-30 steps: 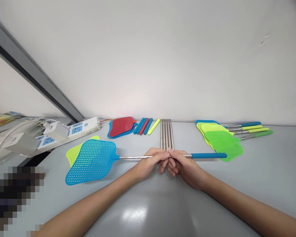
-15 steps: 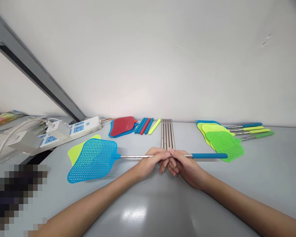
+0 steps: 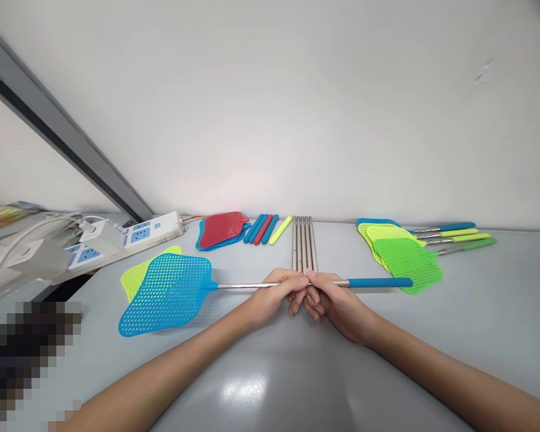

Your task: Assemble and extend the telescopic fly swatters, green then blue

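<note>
A blue fly swatter (image 3: 166,292) lies crosswise over the grey table (image 3: 477,312), its mesh head at the left and its blue grip at the right. My left hand (image 3: 272,298) and my right hand (image 3: 330,300) both pinch its steel rod near the middle, fingertips almost touching. A yellow-green swatter head (image 3: 132,279) lies partly under the blue head.
Several bare steel rods (image 3: 303,243) lie just beyond my hands. Loose coloured grips (image 3: 263,228) and stacked red and blue heads (image 3: 220,230) sit at the back. Finished swatters (image 3: 409,252) lie to the right. A power strip (image 3: 130,237) with plugs is at the left.
</note>
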